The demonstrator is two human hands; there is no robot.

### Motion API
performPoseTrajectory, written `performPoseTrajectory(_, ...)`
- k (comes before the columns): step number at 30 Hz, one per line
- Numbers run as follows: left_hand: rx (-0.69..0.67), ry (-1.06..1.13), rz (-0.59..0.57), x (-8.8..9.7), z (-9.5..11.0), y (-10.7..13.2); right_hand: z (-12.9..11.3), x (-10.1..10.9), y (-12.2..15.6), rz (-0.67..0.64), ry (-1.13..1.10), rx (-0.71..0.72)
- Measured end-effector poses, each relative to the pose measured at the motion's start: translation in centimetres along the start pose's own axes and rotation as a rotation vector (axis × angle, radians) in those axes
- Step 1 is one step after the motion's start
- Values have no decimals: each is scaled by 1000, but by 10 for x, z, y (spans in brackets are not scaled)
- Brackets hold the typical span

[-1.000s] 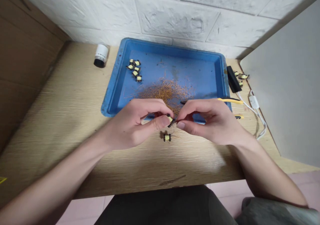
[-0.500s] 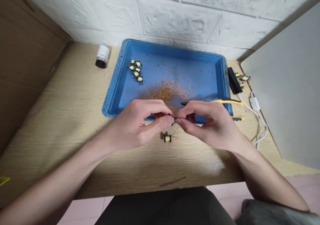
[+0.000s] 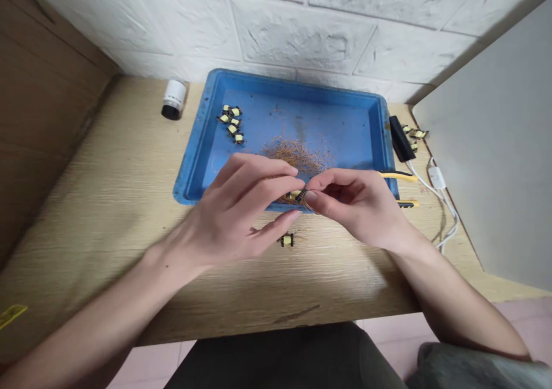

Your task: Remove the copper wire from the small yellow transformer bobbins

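My right hand [image 3: 357, 205] pinches a small transformer [image 3: 301, 195] between thumb and forefinger, above the near rim of the blue tray [image 3: 183, 190]. The transformer has a black pinned end, yellow tape and thin copper wires trailing from it. My left hand [image 3: 241, 210] is just left of it, thumb and fingers apart, its forefinger tip close to the part; I cannot tell if it touches. Below the hands, another yellow-taped transformer [image 3: 287, 240] with loose wire ends lies on the wooden table [image 3: 241, 297].
Copper wire scraps [image 3: 297, 154] are heaped in the tray, with several transformers [image 3: 233, 124] at its left. Yellow-and-black plier handles [image 3: 399, 176] cross the right rim. A black bar-shaped object [image 3: 402, 140], white cable [image 3: 452, 219] and more transformers [image 3: 418, 133] lie right; a small bottle [image 3: 173, 98] stands left.
My left thumb and fingers have come apart, and the left hand has spread open. The transformer between the hands now shows more, held by my right hand. The view has shifted slightly.
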State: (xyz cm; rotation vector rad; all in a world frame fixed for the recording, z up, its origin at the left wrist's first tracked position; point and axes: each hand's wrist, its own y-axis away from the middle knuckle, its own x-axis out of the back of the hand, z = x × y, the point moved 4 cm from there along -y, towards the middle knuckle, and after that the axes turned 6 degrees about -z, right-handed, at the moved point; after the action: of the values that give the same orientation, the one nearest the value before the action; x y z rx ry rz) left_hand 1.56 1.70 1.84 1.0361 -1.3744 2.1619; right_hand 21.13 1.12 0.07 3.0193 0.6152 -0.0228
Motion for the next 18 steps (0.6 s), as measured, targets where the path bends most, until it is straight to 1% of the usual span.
performPoseTrajectory(2, -36, -71, -16, -2, 0, 0, -1, -1, 0, -10, -3, -2)
performPoseTrajectory(4, -43, -104, -14, -2, 1, 1, -2, -2, 0, -10, 39, 6)
performPoseTrajectory(8, -10, -93, 12, -3, 2, 6, -5, -5, 1, 0, 252, 39)
performPoseTrajectory(11, -11, -84, 28, -5, 3, 7, -10, -7, 4, 30, 485, 126)
performPoseTrajectory(13, -19, -85, 30, -7, 2, 7, -13, -9, 6, 56, 592, 187)
performPoseTrajectory(18, 15, -93, 23, -8, 0, 8, -14, -10, 10, 64, 704, 320)
